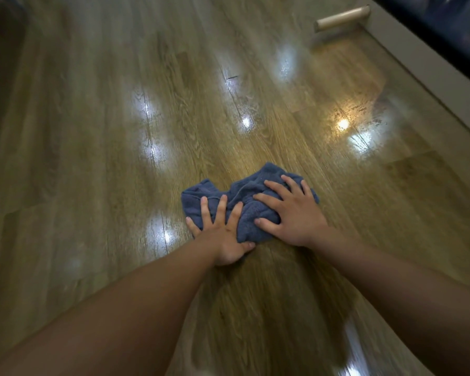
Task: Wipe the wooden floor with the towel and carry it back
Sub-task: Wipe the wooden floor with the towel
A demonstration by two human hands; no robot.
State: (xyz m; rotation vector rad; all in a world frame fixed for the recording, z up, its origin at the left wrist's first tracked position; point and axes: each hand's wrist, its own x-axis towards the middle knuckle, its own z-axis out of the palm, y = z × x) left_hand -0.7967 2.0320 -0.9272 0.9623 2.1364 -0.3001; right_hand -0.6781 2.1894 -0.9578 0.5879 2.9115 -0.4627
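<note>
A crumpled dark blue towel (244, 196) lies on the glossy wooden floor (120, 131) in the middle of the head view. My left hand (223, 234) presses flat on the towel's near left part, fingers spread, thumb tucked under its edge. My right hand (291, 213) presses flat on the towel's right part, fingers spread over the folds. Both forearms reach in from the bottom of the view.
A pale baseboard (429, 77) runs along the right side below a dark surface. A beige cylindrical object (342, 17) lies on the floor by the baseboard at the far right. Bright light reflections dot the floor. A dark shape fills the far left corner.
</note>
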